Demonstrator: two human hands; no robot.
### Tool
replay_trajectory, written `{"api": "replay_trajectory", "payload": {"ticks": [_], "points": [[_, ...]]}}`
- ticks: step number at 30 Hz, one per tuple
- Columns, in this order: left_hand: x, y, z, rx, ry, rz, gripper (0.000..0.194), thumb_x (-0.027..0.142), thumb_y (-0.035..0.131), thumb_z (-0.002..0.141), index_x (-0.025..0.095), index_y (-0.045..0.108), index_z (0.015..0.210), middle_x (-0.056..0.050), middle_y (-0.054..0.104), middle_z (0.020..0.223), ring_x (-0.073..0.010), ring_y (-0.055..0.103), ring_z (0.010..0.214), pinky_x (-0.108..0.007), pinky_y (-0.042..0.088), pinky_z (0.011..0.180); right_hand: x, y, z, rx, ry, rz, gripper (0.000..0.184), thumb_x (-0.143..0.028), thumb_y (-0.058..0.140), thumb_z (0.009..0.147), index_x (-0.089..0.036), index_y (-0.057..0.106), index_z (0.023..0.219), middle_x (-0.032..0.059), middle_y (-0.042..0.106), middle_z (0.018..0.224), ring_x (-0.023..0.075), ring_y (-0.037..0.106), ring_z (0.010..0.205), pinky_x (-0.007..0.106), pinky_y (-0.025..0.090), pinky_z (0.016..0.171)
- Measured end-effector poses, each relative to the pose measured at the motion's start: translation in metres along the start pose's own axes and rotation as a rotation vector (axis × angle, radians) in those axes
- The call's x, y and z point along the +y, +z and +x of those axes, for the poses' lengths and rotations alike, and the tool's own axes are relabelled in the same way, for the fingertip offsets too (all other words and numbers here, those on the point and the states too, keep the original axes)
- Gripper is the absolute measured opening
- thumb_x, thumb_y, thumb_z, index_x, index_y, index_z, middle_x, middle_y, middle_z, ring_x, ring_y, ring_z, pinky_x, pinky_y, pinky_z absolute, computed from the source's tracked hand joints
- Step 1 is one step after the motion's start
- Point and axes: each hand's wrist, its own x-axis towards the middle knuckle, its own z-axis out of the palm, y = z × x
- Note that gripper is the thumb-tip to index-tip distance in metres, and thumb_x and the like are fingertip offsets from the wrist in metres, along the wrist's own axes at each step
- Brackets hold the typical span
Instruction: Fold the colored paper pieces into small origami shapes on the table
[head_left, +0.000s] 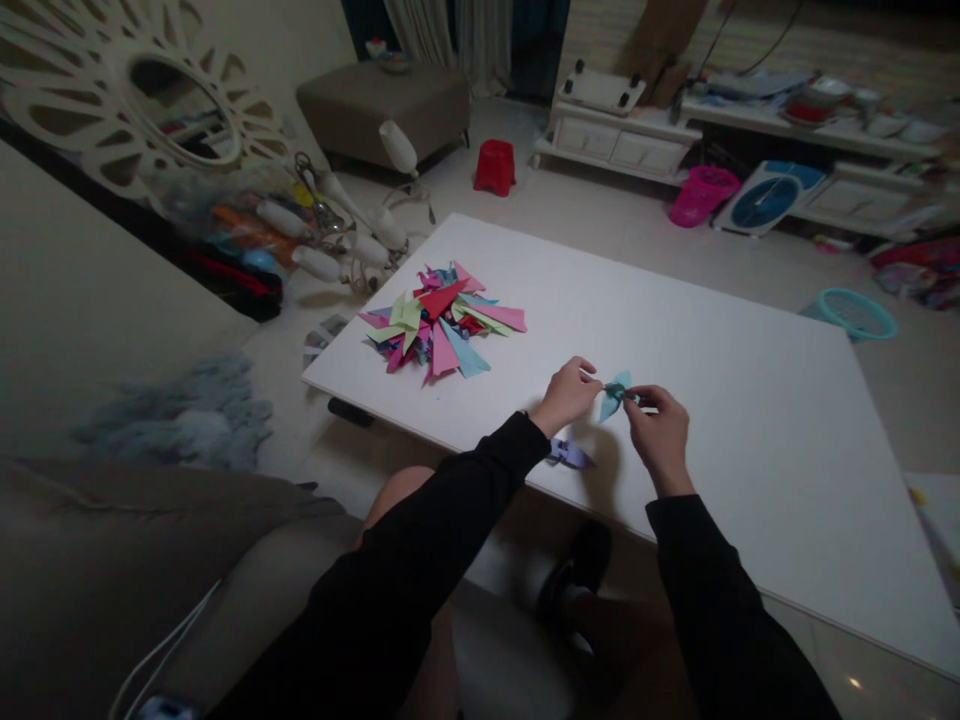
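Note:
Both my hands hold a small teal folded paper piece (615,394) just above the white table (750,400). My left hand (568,395) pinches its left end with closed fingers. My right hand (660,435) grips its right end, fingers curled. A small purple folded paper piece (570,455) lies on the table near the front edge, under my left wrist. A heap of several folded paper pieces (442,320) in pink, green, blue and red lies at the table's far left.
A red stool (495,166), a pink basket (702,195), a blue fan (765,198) and a teal basket (851,313) stand on the floor beyond the table. A brown ottoman (386,105) is at the back left. A grey rug (180,415) lies left.

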Motion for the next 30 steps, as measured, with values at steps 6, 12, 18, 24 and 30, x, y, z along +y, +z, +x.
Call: {"api": "replay_trajectory", "payload": {"ticks": [6, 12, 18, 24, 30], "points": [[0.002, -0.012, 0.004, -0.006, 0.025, 0.082, 0.014, 0.014, 0.061, 0.078, 0.018, 0.060, 0.091, -0.005, 0.065, 0.084, -0.0175, 0.062, 0.075, -0.031, 0.048, 0.076, 0.025, -0.002, -0.003, -0.340, 0.016, -0.219, 0.015, -0.029, 0.060, 0.076, -0.022, 0.072, 0.082, 0.0046, 0.071, 0.076, 0.0204, 0.064, 0.067, 0.033, 0.046, 0.067], [0.003, -0.006, -0.006, 0.006, 0.073, 0.146, 0.016, 0.017, 0.063, 0.077, 0.020, 0.061, 0.093, -0.005, 0.068, 0.087, -0.0193, 0.063, 0.084, -0.032, 0.048, 0.081, 0.036, 0.005, -0.014, -0.485, -0.040, -0.325, 0.015, -0.023, 0.060, 0.078, -0.024, 0.073, 0.085, 0.0041, 0.074, 0.081, 0.0191, 0.065, 0.069, 0.031, 0.047, 0.069], [-0.008, -0.012, -0.015, 0.002, 0.086, 0.213, 0.019, 0.023, 0.062, 0.079, 0.020, 0.059, 0.098, -0.006, 0.068, 0.091, -0.0208, 0.063, 0.086, -0.032, 0.047, 0.080, 0.032, 0.003, -0.024, -0.542, -0.053, -0.297, 0.018, -0.018, 0.059, 0.075, -0.023, 0.072, 0.086, 0.0048, 0.075, 0.085, 0.0193, 0.065, 0.070, 0.031, 0.048, 0.069], [-0.017, -0.028, -0.010, 0.009, 0.063, 0.327, 0.029, 0.032, 0.064, 0.078, 0.019, 0.056, 0.102, -0.012, 0.067, 0.102, -0.0271, 0.062, 0.096, -0.037, 0.045, 0.087, 0.027, -0.002, -0.019, -0.524, -0.036, -0.361, 0.026, -0.014, 0.053, 0.074, -0.023, 0.072, 0.089, 0.0052, 0.075, 0.088, 0.0197, 0.067, 0.073, 0.030, 0.046, 0.069], [-0.025, -0.057, 0.006, 0.329, -0.256, 0.294, 0.063, 0.042, 0.075, 0.065, 0.020, 0.046, 0.117, -0.021, 0.044, 0.137, -0.0410, 0.042, 0.132, -0.046, 0.037, 0.101, 0.022, -0.003, -0.012, -0.509, -0.050, -0.330, 0.021, -0.018, 0.054, 0.077, -0.023, 0.070, 0.089, 0.0051, 0.075, 0.092, 0.0204, 0.068, 0.077, 0.032, 0.048, 0.072]]}}
